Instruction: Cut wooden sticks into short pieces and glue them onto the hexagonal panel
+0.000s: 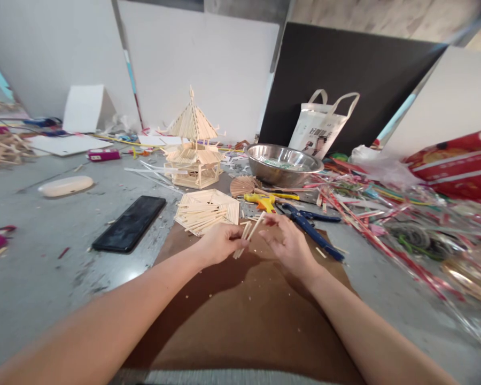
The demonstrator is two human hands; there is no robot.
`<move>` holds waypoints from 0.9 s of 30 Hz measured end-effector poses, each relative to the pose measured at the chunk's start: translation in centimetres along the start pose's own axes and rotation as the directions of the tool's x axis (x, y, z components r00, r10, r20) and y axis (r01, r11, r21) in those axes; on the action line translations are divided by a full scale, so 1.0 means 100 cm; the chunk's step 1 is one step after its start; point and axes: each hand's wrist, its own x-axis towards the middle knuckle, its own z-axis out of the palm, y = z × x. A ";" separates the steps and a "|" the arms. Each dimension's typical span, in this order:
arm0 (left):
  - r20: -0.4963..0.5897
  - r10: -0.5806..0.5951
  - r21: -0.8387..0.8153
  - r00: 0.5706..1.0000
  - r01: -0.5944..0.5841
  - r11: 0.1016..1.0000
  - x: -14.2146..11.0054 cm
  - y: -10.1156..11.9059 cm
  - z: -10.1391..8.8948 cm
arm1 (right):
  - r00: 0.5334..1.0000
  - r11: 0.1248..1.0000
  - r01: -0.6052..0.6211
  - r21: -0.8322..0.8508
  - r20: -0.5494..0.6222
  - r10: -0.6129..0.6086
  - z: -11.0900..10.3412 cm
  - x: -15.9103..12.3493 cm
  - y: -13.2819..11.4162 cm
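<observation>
My left hand point(221, 243) is closed on a few short, thin wooden sticks point(244, 239), pinched between thumb and fingers above the brown mat. One stick leans up toward my right hand point(286, 243). There the fingers are curved with a gap between thumb and index finger, and the index fingertip is at the upper end of that stick; whether it presses on it I cannot tell. Just beyond my left hand lies a flat polygonal panel of wooden sticks point(194, 206), with loose sticks on top. Behind it stands a pagoda-like stick model point(193, 144) with a pointed roof.
Beyond my right hand lie a yellow glue gun point(264, 200) and blue-handled pliers point(315, 230). A steel bowl point(284, 163) stands farther back. Plastic strips point(369, 224) clutter the right side. A phone point(130, 224) and a white case point(66, 186) lie left of the brown mat point(256, 321).
</observation>
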 end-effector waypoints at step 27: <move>-0.015 0.133 0.052 0.991 -0.132 0.990 -0.002 -0.002 0.017 | 0.938 0.841 -0.304 0.447 0.293 0.184 0.013 -0.010 -0.013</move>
